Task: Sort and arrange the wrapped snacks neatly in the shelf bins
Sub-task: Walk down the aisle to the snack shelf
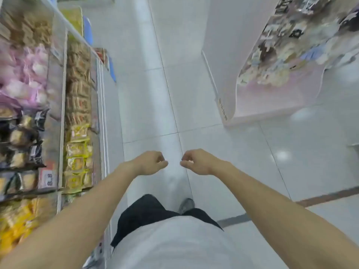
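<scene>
The snacks (78, 105) lie in shelf bins (63, 105) along the left edge of the view: brown packs in a long row in the nearer bin, yellow packs (77, 162) just below them in the same row, pink packs (25, 74) and dark packs (23, 136) in the bin behind, orange-yellow packs (17, 216) at the lower left. A price tag (49, 178) sits on the bin front beside the dark packs.

Both hands hang out over the floor (194, 103), well apart from the bins. The left hand (150, 163) has its grip loosely curled, holding nothing; the right hand (196, 162) is the same, fingers curled inward and empty. The two hands are near each other, not touching.

Below them show a white shirt (174, 241), dark trousers (143, 212) and one grey shoe (186, 205). At the upper right stands a second display (272, 70) of mixed packs, blurred.
</scene>
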